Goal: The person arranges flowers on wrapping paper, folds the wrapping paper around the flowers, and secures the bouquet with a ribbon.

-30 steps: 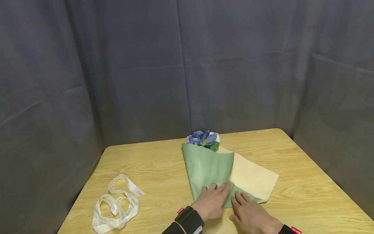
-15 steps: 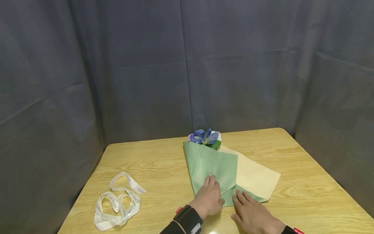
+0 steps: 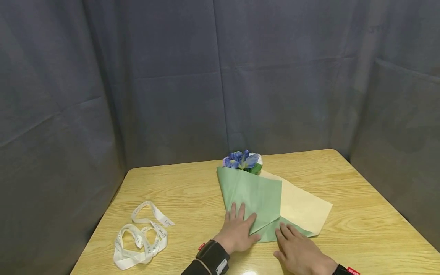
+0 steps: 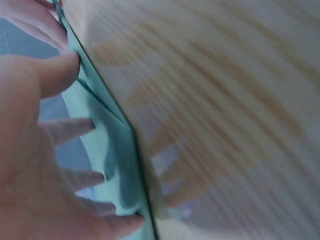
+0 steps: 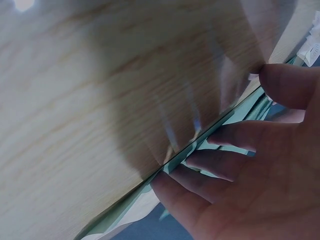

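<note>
Green wrapping paper, folded, blue iris at far edge, is laid on wood-grain table. It is touched by left hand, fingers spread, and right hand, fingers extended, nothing gripped. Fold is best smoothed evenly.

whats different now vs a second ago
The left hand has moved left over the green paper, its fingers now spread wider. Nothing was visibly picked up. The right hand stays at the green paper's lower edge; the flowers, cream paper and ribbon look unmoved.
</note>
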Demonstrator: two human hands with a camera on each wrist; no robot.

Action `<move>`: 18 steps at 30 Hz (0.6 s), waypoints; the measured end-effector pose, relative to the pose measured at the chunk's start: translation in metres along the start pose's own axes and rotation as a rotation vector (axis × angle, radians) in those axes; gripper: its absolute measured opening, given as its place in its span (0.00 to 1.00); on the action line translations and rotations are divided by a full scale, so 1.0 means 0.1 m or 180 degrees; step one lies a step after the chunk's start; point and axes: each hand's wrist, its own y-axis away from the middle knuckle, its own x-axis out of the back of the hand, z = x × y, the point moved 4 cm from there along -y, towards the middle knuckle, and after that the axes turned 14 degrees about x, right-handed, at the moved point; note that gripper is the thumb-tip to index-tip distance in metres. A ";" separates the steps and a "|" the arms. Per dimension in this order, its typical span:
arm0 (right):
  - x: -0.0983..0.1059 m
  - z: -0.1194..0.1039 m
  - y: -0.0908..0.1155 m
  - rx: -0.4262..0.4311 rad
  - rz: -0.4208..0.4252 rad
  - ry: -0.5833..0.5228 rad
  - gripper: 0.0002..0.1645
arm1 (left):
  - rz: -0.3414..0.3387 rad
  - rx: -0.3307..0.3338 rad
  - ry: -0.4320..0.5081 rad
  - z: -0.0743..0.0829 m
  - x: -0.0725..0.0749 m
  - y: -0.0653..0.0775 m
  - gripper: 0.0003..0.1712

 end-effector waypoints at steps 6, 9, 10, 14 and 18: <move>0.00 -0.01 0.00 -0.0028 0.0011 -0.0036 0.42 | -0.0132 0.0038 0.0263 -0.13 0.04 -0.03 0.57; 0.00 -0.01 0.00 -0.0050 0.0000 -0.0071 0.42 | -0.0303 0.0070 0.0404 -0.19 0.06 -0.04 0.55; -0.01 -0.01 0.00 -0.0052 0.0001 -0.0077 0.42 | -0.0367 0.0078 0.0448 -0.21 0.06 -0.04 0.54; -0.01 -0.01 0.00 -0.0044 0.0000 -0.0034 0.42 | -0.0568 0.0080 0.0612 -0.27 0.07 -0.07 0.52; -0.01 0.01 0.00 -0.0041 0.0001 -0.0015 0.42 | -0.0651 -0.0003 0.0702 -0.31 0.08 -0.09 0.43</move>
